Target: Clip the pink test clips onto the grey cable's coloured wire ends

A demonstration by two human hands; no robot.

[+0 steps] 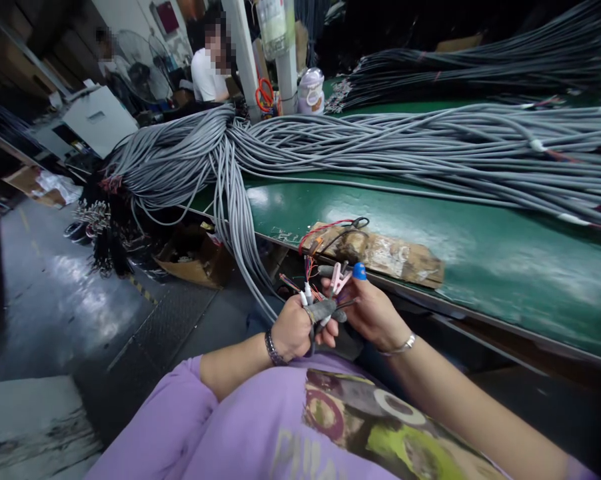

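Observation:
Low in front of my body, my left hand (pixel 291 328) is closed around grey cables whose stripped ends carry thin coloured wires (pixel 309 267) and white sleeves (pixel 308 292). Grey coverings wrap some of its fingers. Close beside it, my right hand (pixel 373 313) has its fingers pinched on a pink clip (pixel 336 280), which looks like a clothespin. A blue cover (pixel 359 271) sits on the right thumb. Both hands nearly meet just off the bench edge, and the overlapping fingers hide part of what lies between them.
A wooden board (pixel 400 259) with red and black leads lies at the edge of the green bench (pixel 505 267). Long grey cables (pixel 380 147) cross the bench; one bundle (pixel 238 213) hangs over its edge. A cardboard box (pixel 195 257) stands below. Two people are in the background.

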